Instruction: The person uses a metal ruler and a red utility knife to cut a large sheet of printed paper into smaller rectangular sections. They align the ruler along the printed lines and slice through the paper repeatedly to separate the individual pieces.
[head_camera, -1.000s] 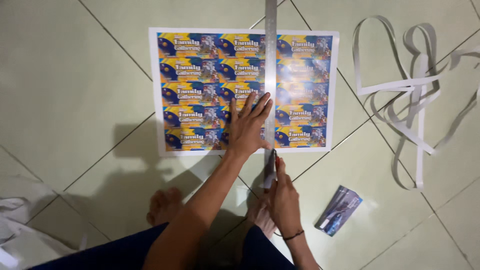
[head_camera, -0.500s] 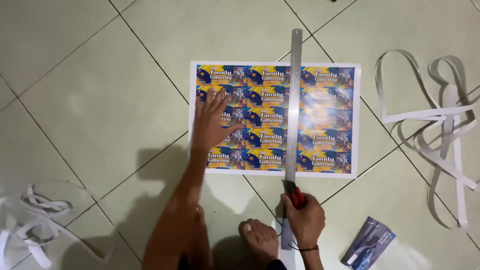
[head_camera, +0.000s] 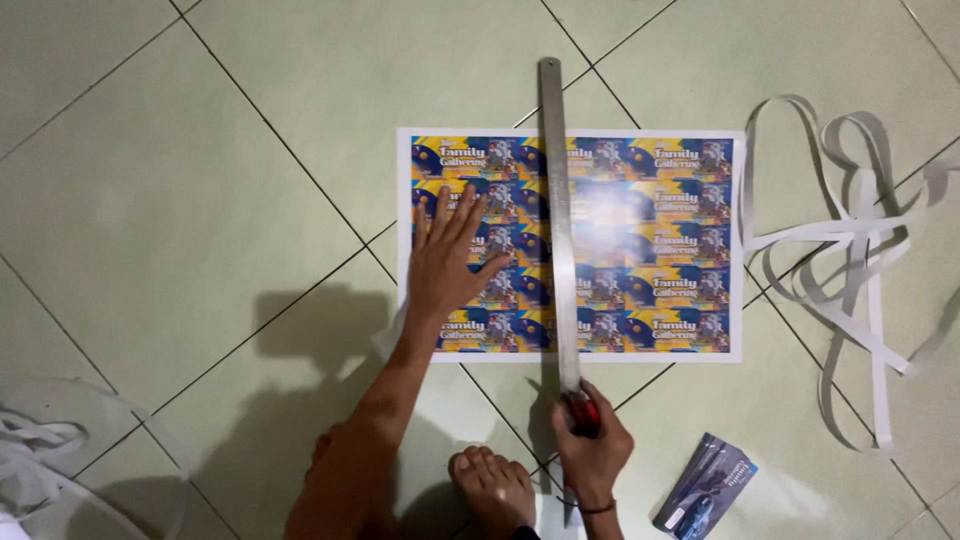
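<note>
- The printed sheet (head_camera: 650, 240), a grid of blue and yellow labels with a white border, lies flat on the tiled floor (head_camera: 200, 150).
- A long metal ruler (head_camera: 558, 220) runs across the sheet from far edge to near edge, left of its middle.
- Left hand (head_camera: 447, 265) lies flat on the sheet's left part, fingers spread.
- Right hand (head_camera: 592, 445), just below the sheet's near edge, is closed around a red-handled cutter (head_camera: 584, 410) at the ruler's near end.
- A bare foot (head_camera: 495, 485) sits below the sheet.
- White paper strips (head_camera: 850, 260) curl to the sheet's right; a small card stack (head_camera: 705, 485) lies below its right corner.
</note>
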